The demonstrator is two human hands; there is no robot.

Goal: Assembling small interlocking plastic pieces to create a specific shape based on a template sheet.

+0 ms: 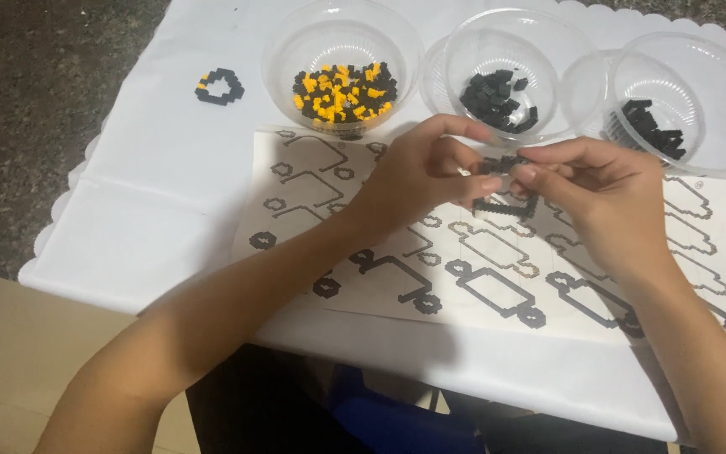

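My left hand [423, 175] and my right hand [600, 192] meet above a printed pattern sheet [497, 252] on the white table. Both pinch a small black assembly of tiny building blocks [504, 183], a narrow frame shape held between the fingertips. The sheet shows several outlined vehicle shapes, some with black block wheels laid on them [326, 287].
Three clear plastic bowls stand at the back: one with mixed yellow and black blocks [344, 92], and two with black blocks [497, 99] [650, 126]. A small finished black and yellow ring piece [219, 87] lies at the left. The table edge runs near my body.
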